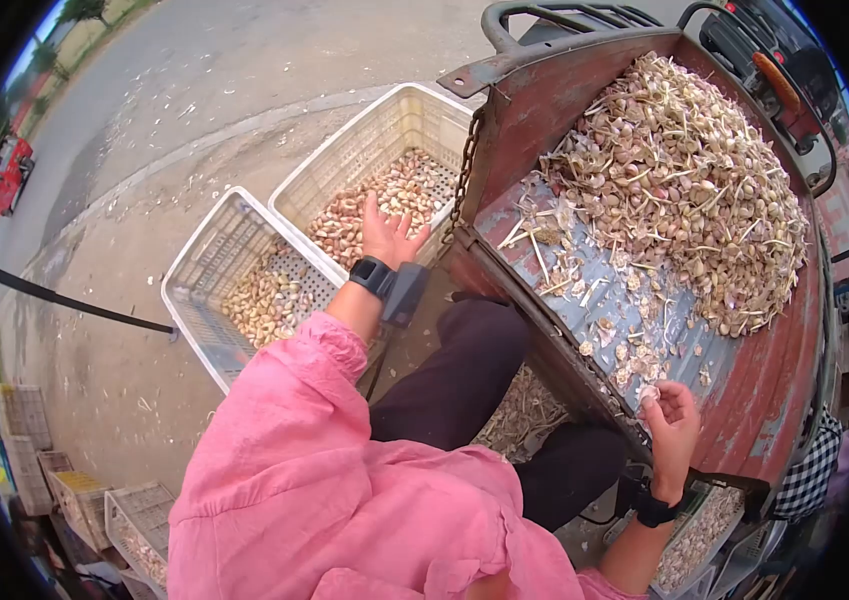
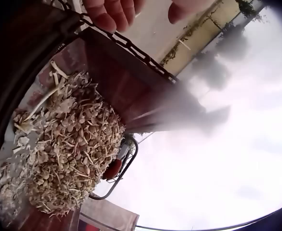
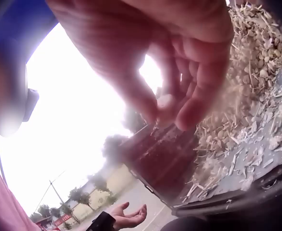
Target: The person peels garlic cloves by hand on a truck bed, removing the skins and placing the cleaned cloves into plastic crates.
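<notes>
Over the near edge of the farther white crate (image 1: 289, 190), my left hand (image 1: 389, 232) is held with fingers spread and nothing visible in it. Its fingers (image 2: 114, 14) show beside a chain in the left wrist view. Peeled-looking garlic cloves (image 1: 344, 215) lie in that crate below the hand. At the front edge of the metal cart bed, my right hand (image 1: 672, 430) pinches a small pale garlic piece (image 3: 165, 102) between thumb and fingers. Loose skins and bits (image 1: 634, 360) lie on the bed beside it. A large heap of garlic (image 1: 694, 190) with stems and skins fills the bed's far part.
A second white crate (image 1: 181, 285) with cloves stands left of the first. The chain (image 1: 466, 165) hangs at the cart's left corner. More crates (image 1: 144, 505) stand at lower left, and a filled one (image 1: 699, 535) is under the cart's near right side. A red vehicle (image 1: 8, 175) is far left.
</notes>
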Available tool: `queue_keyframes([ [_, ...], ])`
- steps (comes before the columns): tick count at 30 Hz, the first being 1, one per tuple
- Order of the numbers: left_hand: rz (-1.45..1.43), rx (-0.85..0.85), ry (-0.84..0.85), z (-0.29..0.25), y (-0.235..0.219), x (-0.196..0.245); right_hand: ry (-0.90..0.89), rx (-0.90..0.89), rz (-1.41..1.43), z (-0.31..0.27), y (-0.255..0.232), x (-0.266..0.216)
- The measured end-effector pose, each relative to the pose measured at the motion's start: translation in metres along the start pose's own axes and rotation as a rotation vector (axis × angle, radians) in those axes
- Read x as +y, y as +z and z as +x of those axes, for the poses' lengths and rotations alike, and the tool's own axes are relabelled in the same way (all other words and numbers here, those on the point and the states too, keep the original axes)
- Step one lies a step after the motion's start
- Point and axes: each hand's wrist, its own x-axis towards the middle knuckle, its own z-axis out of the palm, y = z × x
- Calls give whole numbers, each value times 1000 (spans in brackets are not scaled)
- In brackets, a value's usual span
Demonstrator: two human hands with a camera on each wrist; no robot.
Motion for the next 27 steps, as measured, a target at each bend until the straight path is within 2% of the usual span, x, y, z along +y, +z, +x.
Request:
queue_keyframes([
  [2, 190, -255, -51, -53, 9, -29, -8, -13, 77, -14, 21, -22],
  [4, 563, -500, -178, -125, 26, -60, -13, -26, 165, -29, 39, -31],
  [5, 622, -706, -279, -152, 27, -75, -59, -29, 210, -35, 49, -31],
  [7, 780, -962, -382, -196, 30, -100, -208, -48, 144, -42, 57, -24],
  [9, 652, -925, -520, -219, 33, -110, -266, 33, 145, -52, 62, -28],
  [11, 655, -934, -488, -223, 30, -117, -306, 48, 149, -61, 54, -27],
  [14, 670, -936, -612, -234, 29, -114, -278, 101, 210, -77, 51, -25],
  [16, 659, -909, -648, -238, 29, -112, -343, 94, 84, -83, 48, -24],
  [17, 667, -958, -687, -238, 27, -111, -339, 101, 90, -87, 46, -24],
  [19, 680, -1005, -731, -239, 26, -108, -370, 18, 35, -94, 39, -25],
  [20, 743, -1047, -708, -240, 25, -106, -362, 22, 40, -98, 36, -24],
  [22, 808, -1088, -690, -239, 23, -102, -375, -85, 21, -102, 31, -24],
  [23, 835, -1113, -753, -237, 20, -100, -370, -84, 24, -102, 27, -23],
  [25, 866, -1134, -820, -236, 16, -96, -452, -221, -135, -102, 20, -22],
  [26, 838, -1157, -917, -237, 16, -93, -449, -221, -130, -104, 19, -24],
  [27, 809, -1180, -1013, -238, 17, -91, -395, -294, -75, -106, 16, -27],
])
